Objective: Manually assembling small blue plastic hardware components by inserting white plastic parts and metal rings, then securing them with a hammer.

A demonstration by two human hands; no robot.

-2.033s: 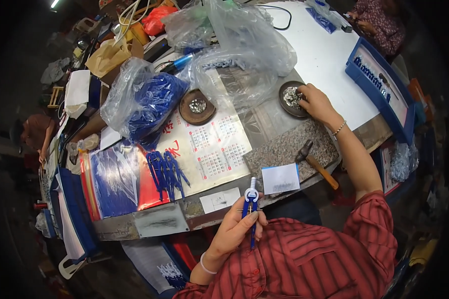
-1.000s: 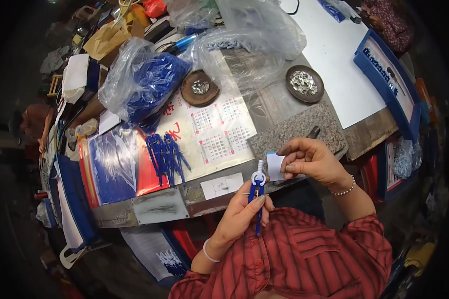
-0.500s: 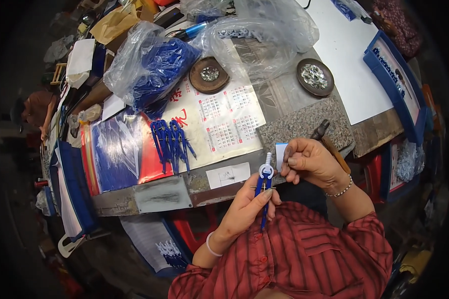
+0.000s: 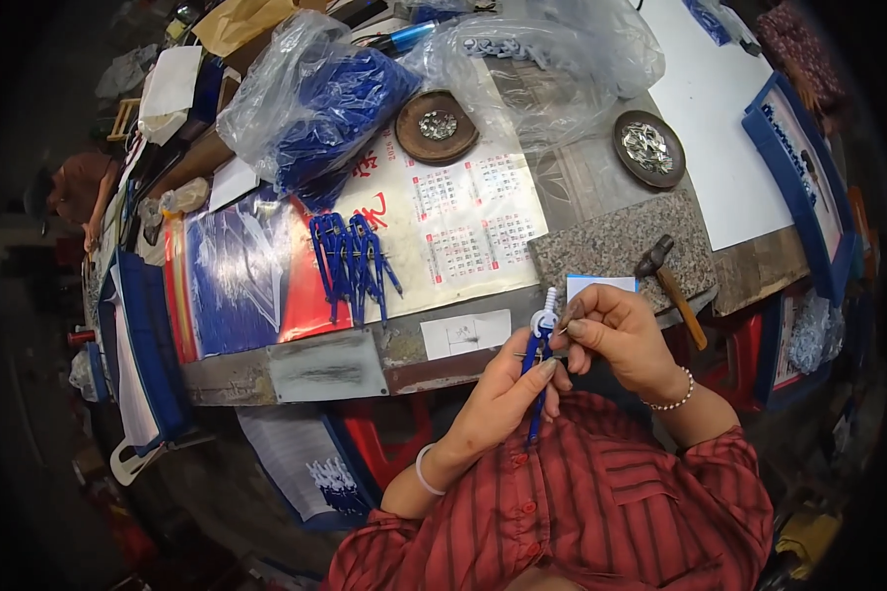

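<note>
My left hand (image 4: 508, 394) grips a blue drawing compass (image 4: 539, 364) by its legs, close to my chest, with its white hinge end pointing up. My right hand (image 4: 616, 335) pinches at the top of that compass with thumb and fingers, maybe with a small metal part between them; I cannot tell. A row of finished blue compasses (image 4: 350, 261) lies on the calendar sheet (image 4: 463, 222) farther out. Two round dishes of small metal parts stand beyond it, one brown (image 4: 436, 126) and one at the right (image 4: 649, 148).
A hammer (image 4: 672, 281) lies on a granite slab (image 4: 616, 246) by my right hand. A clear bag of blue parts (image 4: 315, 103) sits at the back left. Blue trays (image 4: 798, 177) flank the table. Another person (image 4: 74, 187) is at the far left.
My right hand left the right dish, came back across the table and now meets the compass top. My left hand has kept hold of the compass and raised it slightly.
</note>
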